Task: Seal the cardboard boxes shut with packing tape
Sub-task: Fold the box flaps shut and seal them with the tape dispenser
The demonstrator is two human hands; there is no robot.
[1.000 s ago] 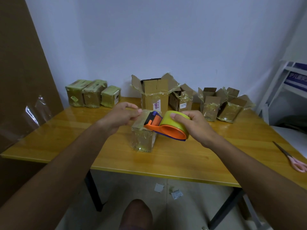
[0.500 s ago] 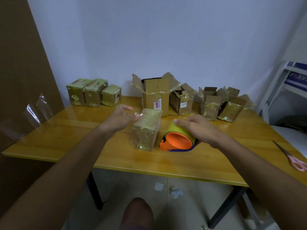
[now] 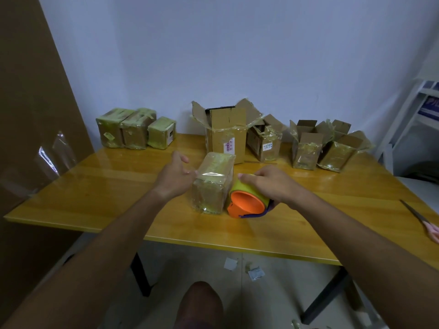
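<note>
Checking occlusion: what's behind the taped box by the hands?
Behind the tape-wrapped cardboard box stands a tall open-flapped cardboard box; its lower front corner is covered. The yellow wooden table there is hidden.

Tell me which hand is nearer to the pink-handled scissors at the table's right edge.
Right. The right hand rests on the tape dispenser, between the wrapped box and the scissors; the left hand is at the wrapped box's far side.

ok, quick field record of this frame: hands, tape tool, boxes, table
left hand: open, fingers against the left side of the wrapped box
right hand: grips tape dispenser
tape dispenser: resting on table, right of the wrapped box
sealed boxes: three, back left
open boxes: four, flaps up, back centre to right
scissors: right table edge
</note>
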